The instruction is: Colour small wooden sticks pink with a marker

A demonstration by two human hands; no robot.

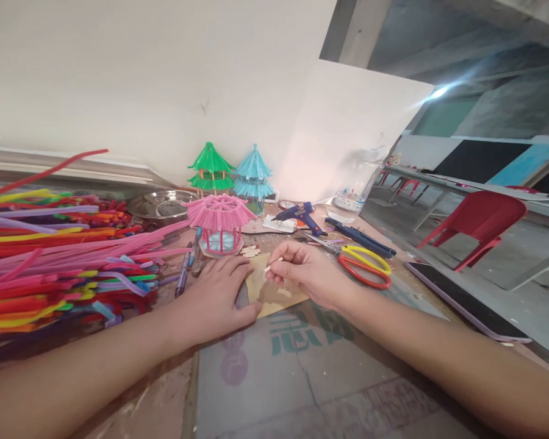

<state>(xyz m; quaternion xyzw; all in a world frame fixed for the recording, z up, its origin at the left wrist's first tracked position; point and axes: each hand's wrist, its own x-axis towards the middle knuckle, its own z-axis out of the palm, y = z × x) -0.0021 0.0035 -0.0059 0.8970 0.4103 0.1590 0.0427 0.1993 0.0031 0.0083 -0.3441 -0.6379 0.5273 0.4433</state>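
Observation:
My right hand (302, 271) pinches a short pale stick (272, 265) between thumb and fingers, just above a tan sheet (281, 299). My left hand (222, 292) lies flat with its fingers spread, pressing the left edge of that sheet. Several more short pale sticks (250, 250) lie behind the sheet. Beyond my left hand stands a small pavilion with a pink pipe-cleaner roof (220, 213), pink posts and a light blue base. A green pavilion (210, 167) and a blue pavilion (254, 174) stand farther back by the wall.
Piled pipe cleaners (64, 262) cover the left side, with a metal dish (162, 204) behind. Scissors (368, 265), a blue glue gun (302, 214), a dark blue tool (361, 238) and a clear jar (350, 195) stand right of centre. A phone (466, 299) lies far right.

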